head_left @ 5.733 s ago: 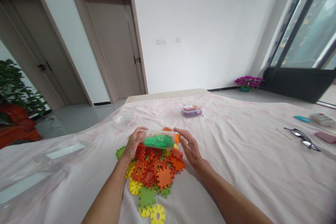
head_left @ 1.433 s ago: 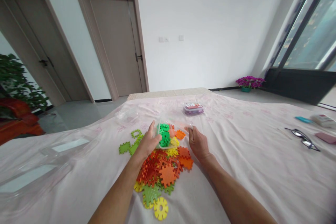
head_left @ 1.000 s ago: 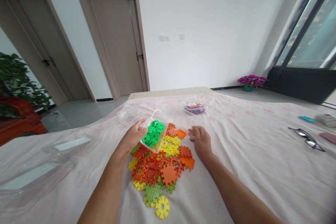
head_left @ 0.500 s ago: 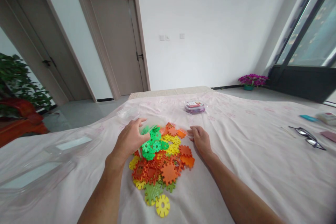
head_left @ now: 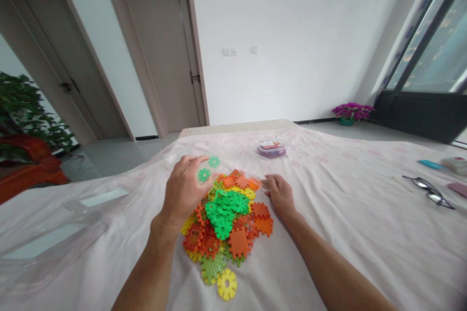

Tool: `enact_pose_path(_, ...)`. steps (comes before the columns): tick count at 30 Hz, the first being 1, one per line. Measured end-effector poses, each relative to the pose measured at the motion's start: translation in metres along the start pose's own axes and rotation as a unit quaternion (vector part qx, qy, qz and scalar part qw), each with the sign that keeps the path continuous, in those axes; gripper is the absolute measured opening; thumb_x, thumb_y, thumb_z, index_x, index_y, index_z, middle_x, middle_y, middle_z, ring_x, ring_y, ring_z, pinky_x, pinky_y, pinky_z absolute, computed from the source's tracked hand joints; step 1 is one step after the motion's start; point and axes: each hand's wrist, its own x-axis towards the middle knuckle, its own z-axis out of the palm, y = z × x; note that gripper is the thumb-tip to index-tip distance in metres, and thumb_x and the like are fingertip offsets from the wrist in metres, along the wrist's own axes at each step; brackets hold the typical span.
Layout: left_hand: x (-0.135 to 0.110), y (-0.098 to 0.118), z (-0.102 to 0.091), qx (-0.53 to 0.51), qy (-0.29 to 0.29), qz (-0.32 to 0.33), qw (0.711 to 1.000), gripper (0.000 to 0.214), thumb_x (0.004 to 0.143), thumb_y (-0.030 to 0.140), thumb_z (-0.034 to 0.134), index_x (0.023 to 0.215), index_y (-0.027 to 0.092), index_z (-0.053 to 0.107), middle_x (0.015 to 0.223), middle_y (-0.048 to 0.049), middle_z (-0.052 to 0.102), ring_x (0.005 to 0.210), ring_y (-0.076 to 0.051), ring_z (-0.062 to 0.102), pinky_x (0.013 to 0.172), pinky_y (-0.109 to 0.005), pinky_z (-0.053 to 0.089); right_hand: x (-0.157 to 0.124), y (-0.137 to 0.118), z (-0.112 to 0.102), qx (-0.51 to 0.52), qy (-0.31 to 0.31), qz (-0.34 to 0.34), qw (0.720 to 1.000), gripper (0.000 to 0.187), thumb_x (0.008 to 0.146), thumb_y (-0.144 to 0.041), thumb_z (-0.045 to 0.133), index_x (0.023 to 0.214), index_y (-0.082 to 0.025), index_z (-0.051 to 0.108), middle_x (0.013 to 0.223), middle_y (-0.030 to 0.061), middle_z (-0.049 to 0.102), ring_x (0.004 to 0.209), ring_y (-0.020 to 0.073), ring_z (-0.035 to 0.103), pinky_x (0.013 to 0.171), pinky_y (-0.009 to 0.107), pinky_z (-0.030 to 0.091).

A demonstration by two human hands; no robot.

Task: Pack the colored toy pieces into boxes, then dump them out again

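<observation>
My left hand grips a clear plastic box, tilted above the far left side of a heap of toy pieces. Two green notched discs show through the box; its clear walls are hard to make out. Below, a cluster of green snowflake discs lies on top of orange square interlocking pieces, yellow discs and olive-green pieces. To the right of the heap, my right hand rests on the cloth with curled fingers, close to the orange pieces; what is inside them is hidden.
A pink-patterned cloth covers the table. Beyond the heap stands a closed clear box with purple contents. Clear empty plastic packs lie at left. Eyeglasses and a blue item lie at far right.
Green discs have dropped from the box onto the heap, leaving few inside. My left hand has tipped and lifted the box slightly. The right hand has barely moved.
</observation>
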Motion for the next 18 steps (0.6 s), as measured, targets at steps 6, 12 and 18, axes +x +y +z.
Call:
enact_pose_path(6,0.0004,-0.0016,0.0007,-0.012,0.001,0.024,1.000,0.042,0.078,0.021,0.068,0.119,0.027,0.061,0.116,-0.0049,0.061,0.109,-0.024,0.059,0.101,-0.037,0.046,0.0003,0.0006,0.0004,-0.004,0.001,-0.004,1.000,0.036,0.087,-0.048,0.050,0.101,-0.017,0.064,0.090,0.0098,0.075,0.081,0.0215,0.072,0.055,0.028,0.058)
enact_pose_path(12,0.0008,0.0002,0.0025,-0.001,0.019,0.020,1.000,0.040,0.079,0.023,0.068,0.118,0.026,0.062,0.115,-0.0056,0.061,0.111,-0.025,0.058,0.103,-0.038,0.044,-0.0002,-0.0009,0.0001,-0.009,0.003,-0.008,1.000,0.035,0.086,-0.046,0.050,0.098,-0.017,0.065,0.089,0.0091,0.075,0.079,0.0214,0.072,0.055,0.028,0.058)
enact_pose_path(18,0.0015,-0.0014,-0.0007,-0.017,0.070,-0.015,0.997,0.040,0.080,0.027,0.066,0.120,0.025,0.061,0.117,-0.0060,0.061,0.115,-0.025,0.057,0.105,-0.038,0.043,0.0005,-0.0008,-0.0006,-0.012,0.000,-0.008,1.000,0.034,0.087,-0.046,0.051,0.099,-0.017,0.065,0.089,0.0089,0.075,0.078,0.0211,0.072,0.054,0.027,0.058)
